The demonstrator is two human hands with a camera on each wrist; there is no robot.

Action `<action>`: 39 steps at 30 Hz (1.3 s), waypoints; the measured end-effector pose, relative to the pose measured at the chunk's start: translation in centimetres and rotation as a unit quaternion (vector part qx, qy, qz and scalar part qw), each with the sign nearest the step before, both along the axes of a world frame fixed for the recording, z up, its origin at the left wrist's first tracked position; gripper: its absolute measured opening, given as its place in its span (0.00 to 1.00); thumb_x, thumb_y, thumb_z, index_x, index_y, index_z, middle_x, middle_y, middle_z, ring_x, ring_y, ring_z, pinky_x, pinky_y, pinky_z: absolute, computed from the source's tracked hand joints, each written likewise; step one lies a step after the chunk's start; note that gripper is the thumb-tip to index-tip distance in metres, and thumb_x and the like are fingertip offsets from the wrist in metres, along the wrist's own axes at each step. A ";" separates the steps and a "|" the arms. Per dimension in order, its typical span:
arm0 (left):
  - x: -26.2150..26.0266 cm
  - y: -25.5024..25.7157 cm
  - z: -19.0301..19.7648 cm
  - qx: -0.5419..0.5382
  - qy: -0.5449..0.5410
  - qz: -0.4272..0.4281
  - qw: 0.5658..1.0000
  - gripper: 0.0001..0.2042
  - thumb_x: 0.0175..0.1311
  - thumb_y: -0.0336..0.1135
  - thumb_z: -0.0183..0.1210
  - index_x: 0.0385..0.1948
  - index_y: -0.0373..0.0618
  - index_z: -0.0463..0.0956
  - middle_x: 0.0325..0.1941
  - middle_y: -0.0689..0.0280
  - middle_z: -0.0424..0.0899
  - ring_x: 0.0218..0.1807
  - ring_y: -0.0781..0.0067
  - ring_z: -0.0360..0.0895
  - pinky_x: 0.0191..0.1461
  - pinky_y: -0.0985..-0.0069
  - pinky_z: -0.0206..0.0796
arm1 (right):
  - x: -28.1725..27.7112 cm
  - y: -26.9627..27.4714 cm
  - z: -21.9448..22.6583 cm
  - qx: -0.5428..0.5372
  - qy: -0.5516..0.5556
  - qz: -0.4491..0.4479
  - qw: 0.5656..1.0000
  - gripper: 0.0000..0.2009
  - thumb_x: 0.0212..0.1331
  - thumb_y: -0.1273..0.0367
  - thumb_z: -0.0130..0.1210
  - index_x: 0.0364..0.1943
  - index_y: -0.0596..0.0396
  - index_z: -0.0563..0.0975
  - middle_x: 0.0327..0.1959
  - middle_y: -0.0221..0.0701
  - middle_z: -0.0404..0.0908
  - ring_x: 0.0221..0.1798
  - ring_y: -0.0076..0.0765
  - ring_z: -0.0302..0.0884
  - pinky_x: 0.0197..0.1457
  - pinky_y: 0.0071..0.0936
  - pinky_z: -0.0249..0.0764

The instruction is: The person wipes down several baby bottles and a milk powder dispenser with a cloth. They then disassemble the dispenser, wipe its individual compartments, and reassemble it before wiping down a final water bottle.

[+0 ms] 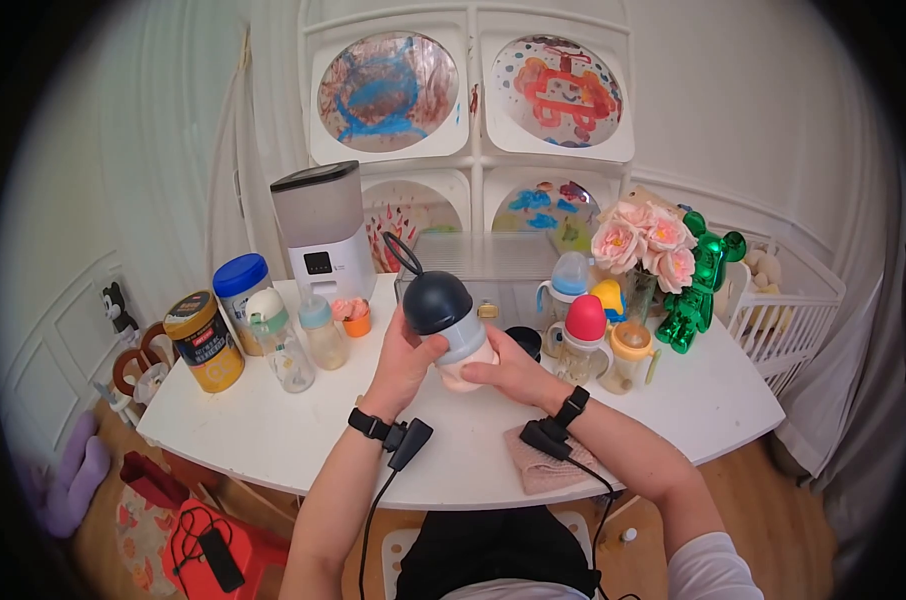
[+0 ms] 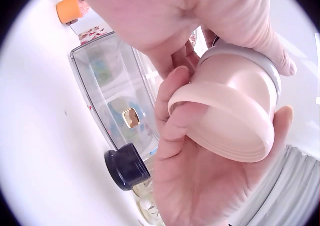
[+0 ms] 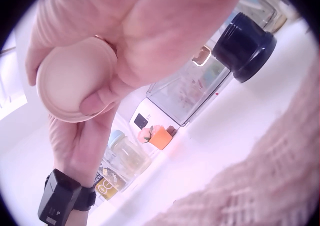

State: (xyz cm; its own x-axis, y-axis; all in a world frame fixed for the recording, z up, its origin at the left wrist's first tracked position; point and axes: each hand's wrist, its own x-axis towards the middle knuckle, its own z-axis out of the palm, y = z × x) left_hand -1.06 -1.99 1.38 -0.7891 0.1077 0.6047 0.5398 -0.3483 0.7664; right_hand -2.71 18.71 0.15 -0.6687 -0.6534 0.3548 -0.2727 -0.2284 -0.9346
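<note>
- Grips the grey band (image 1: 463, 338) of the dark-domed bottle (image 1: 447, 318) with the left hand (image 1: 403, 365), thumb laid across the near side.
- Grips the pink base (image 2: 235, 88) with the right hand (image 1: 518, 372), thumb pressed against the underside in the right wrist view.
- Held up between both hands, over the middle of the white table (image 1: 453, 455), dome end uppermost and leaning leftward.
- Looks like a twist or a pull at the pink base; cannot tell which, nor whether already loosened.
- For a clean turn, hold the band steady on the left and rotate from the right wrist only, in line with the long axis.
- Pinch the base evenly; too hard a squeeze on one side could make a joint bind.
- Better brought more upright before parting anything: cannot see inside, so possibly full.
- Allow elbow room for the dark cup (image 3: 243, 46), standing just beyond the right hand.
- Farther right, beware of brushing the red-topped bottle (image 1: 585, 318) with a wide swing.
- On the left, well apart from the work, no reason to reach toward the green-capped bottle (image 1: 288, 350).
- Behind, avoid knocking the clear bin (image 1: 493, 265).
</note>
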 end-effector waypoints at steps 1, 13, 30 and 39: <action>0.0 0.1 -0.1 -0.001 -0.002 0.000 1.000 0.44 0.54 0.55 0.81 0.69 0.46 0.67 0.64 0.67 0.80 0.65 0.71 0.78 0.68 0.71 0.72 | -0.1 0.0 -0.1 -0.003 0.003 -0.013 1.000 0.37 0.65 0.59 0.70 0.73 0.59 0.65 0.67 0.35 0.75 0.70 0.31 0.73 0.75 0.33 0.68; -0.4 -1.7 0.4 0.094 -0.104 -0.242 0.960 0.32 0.74 0.44 0.64 0.75 0.44 0.63 0.73 0.64 0.73 0.74 0.68 0.70 0.79 0.65 0.60 | 0.0 -0.5 -0.1 -0.031 -0.038 -0.008 0.999 0.32 0.67 0.59 0.70 0.69 0.60 0.72 0.64 0.32 0.81 0.66 0.27 0.77 0.72 0.30 0.71; -0.9 -1.3 -1.2 0.039 -0.153 -0.185 0.970 0.33 0.76 0.52 0.62 0.73 0.41 0.65 0.74 0.60 0.73 0.77 0.66 0.66 0.79 0.66 0.61 | 0.6 -1.2 0.3 -0.083 0.025 -0.057 0.995 0.45 0.66 0.69 0.70 0.81 0.62 0.52 0.69 0.43 0.77 0.70 0.35 0.77 0.72 0.34 0.74; -0.5 -1.0 -0.7 -0.026 -0.159 -0.093 0.983 0.35 0.75 0.55 0.64 0.70 0.36 0.65 0.70 0.59 0.76 0.70 0.70 0.74 0.77 0.69 0.63 | 1.1 -0.7 0.6 -0.054 -0.007 -0.064 0.996 0.45 0.67 0.68 0.68 0.81 0.62 0.51 0.74 0.38 0.70 0.75 0.33 0.71 0.78 0.33 0.67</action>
